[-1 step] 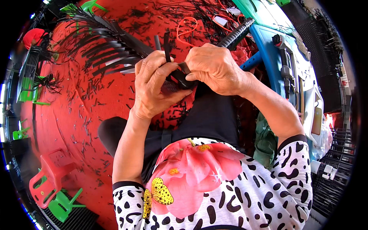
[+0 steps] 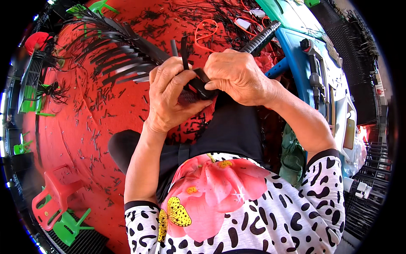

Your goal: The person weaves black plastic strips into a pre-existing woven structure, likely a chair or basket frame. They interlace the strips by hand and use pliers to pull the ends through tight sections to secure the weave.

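My left hand (image 2: 169, 91) is closed round a black woven piece (image 2: 198, 89), its fingers on top and its thumb beneath. A short black strip end stands up between those fingers. At the piece's right side my right hand (image 2: 237, 78) pinches a flat black strip (image 2: 202, 75), thumb pressed against the bent fingers. Long loose black strips (image 2: 122, 55) fan out to the far left from the same work. Beyond my right hand, a bar wrapped in black strip (image 2: 262, 38) slants to the far right; its link to the piece is hidden.
Black offcuts litter the red floor (image 2: 84, 148). A blue table (image 2: 296, 59) at the right bears a grey-black hand tool (image 2: 314, 72). An orange cord (image 2: 206, 31) lies ahead. A pink plastic chair (image 2: 55, 194) and a green one (image 2: 71, 226) are at lower left.
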`<state>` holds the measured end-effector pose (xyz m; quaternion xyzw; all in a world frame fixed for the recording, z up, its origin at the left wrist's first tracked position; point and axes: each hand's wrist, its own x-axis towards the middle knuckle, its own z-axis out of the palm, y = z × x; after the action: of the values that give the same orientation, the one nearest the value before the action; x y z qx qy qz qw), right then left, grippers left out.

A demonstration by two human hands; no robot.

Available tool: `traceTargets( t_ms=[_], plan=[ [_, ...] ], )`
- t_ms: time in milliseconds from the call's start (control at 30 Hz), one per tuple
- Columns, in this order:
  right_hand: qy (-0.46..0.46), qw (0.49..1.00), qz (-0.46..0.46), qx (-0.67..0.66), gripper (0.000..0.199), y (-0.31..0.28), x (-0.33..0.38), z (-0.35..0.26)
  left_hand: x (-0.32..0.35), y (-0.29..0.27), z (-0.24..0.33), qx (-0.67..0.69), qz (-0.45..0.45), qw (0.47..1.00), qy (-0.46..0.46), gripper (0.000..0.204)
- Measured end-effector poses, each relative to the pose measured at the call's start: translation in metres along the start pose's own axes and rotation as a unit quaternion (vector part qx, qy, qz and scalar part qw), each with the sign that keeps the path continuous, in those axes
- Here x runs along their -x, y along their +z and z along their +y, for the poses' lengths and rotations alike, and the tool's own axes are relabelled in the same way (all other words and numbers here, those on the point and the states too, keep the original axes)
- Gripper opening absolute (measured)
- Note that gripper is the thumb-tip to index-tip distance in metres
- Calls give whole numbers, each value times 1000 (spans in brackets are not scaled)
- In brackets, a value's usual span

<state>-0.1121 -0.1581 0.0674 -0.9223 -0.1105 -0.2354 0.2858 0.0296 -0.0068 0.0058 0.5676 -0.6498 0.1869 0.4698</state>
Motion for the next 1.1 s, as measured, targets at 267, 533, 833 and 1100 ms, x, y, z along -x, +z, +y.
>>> traceTargets(
  t_ms=[267, 533, 833, 1100],
  plan=[
    [50, 996, -79, -7, 21, -6, -18, -2, 4, 4, -4, 53, 47, 997, -14, 71],
    [110, 981, -132, -91, 26, -10, -30, 0, 3, 3, 5, 86, 42, 993, -72, 76],
    [200, 933, -258, -153, 22, -18, -49, 6, 10, -2, 7, 299, 58, 935, -179, 98],
    [236, 917, -277, -165, 27, -17, -58, 8, 3, -27, 31, 26, 76, 996, -48, 65]
  ],
)
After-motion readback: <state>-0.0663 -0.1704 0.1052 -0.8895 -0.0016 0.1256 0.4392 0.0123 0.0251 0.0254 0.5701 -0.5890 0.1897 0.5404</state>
